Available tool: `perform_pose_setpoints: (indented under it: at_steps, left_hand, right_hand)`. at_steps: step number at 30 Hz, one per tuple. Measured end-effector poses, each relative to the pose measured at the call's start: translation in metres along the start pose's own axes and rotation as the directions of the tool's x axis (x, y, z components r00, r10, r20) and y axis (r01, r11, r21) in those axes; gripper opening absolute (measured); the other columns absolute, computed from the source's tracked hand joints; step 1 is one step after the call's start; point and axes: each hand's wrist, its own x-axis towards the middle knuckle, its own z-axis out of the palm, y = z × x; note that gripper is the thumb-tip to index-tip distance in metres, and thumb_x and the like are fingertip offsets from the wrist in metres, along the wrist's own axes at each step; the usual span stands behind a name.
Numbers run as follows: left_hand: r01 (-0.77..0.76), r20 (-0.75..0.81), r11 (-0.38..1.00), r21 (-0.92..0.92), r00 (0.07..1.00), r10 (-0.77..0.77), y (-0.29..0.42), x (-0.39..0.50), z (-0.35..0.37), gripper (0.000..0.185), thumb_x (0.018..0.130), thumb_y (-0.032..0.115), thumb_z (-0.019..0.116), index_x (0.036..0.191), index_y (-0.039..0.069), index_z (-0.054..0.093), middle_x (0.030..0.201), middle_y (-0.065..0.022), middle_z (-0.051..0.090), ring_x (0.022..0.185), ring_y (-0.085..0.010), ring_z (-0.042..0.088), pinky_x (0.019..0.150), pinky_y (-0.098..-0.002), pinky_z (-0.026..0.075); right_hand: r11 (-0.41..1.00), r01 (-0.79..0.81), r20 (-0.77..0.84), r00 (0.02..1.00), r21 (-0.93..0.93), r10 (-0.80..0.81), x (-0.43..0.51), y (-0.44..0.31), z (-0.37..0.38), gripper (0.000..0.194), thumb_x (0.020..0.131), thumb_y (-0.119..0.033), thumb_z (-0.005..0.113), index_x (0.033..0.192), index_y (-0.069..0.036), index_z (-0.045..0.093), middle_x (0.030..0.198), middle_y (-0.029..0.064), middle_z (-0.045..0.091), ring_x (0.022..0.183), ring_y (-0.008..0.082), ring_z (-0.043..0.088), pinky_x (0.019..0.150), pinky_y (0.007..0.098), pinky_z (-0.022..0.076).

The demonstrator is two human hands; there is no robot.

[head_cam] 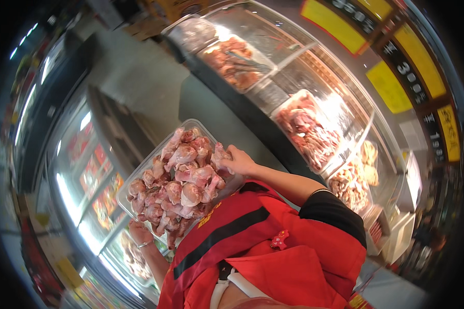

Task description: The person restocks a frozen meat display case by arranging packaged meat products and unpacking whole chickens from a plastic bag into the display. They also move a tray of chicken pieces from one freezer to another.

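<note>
A clear plastic tray (126, 190) heaped with raw poultry pieces (191, 175) is held tilted against the front of a red apron. My left hand (140, 233), a bangle at its wrist, grips the tray's lower left edge, its fingers partly hidden under the rim. At the opposite side, my right hand (237, 160) has its fingers on a raw poultry piece (220, 155) at the tray's edge; whether it also grips the rim is hidden.
On the right runs a lit display counter with trays of raw meat (307, 129), tongs on one tray (247, 61), and price signs (406, 69) beyond. A glass-topped freezer (94, 174) with packaged goods stands on the left. Grey floor (139, 65) shows between them, with cardboard boxes (143, 31) at its far end.
</note>
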Motion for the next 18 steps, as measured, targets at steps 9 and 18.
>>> perform_pose_setpoints:
  at_steps: [9, 18]
  left_hand:
    - [0.088, 0.462, 0.987, 0.138, 0.876, -0.143, 0.104, 0.079, 0.012, 0.012, 0.07, 0.0, 0.043, 0.072, 0.006, 0.053, 0.074, -0.0027, 0.058, 0.057, -0.0104, 0.045, 0.05, -0.0187, 0.032]
    - [0.149, 0.604, 0.865, 0.479, 0.659, -0.448, 0.069, 0.113, 0.162, 0.012, 0.07, -0.002, 0.043, 0.072, 0.004, 0.052, 0.062, -0.0006, 0.047, 0.052, -0.0111, 0.037, 0.051, -0.0216, 0.028]
  right_hand:
    - [0.984, -0.169, -0.37, 0.912, 0.049, 0.175, -0.116, -0.079, 0.062, 0.054, 0.075, -0.046, 0.064, 0.1, 0.001, 0.051, 0.085, 0.0205, 0.061, 0.077, 0.0321, 0.062, 0.07, 0.04, 0.0479]
    - [0.898, -0.184, -0.743, 0.508, 0.4, 0.436, -0.224, -0.047, 0.139, 0.035, 0.083, -0.029, 0.062, 0.094, 0.001, 0.048, 0.066, 0.0089, 0.059, 0.056, 0.0163, 0.057, 0.051, 0.0302, 0.0445]
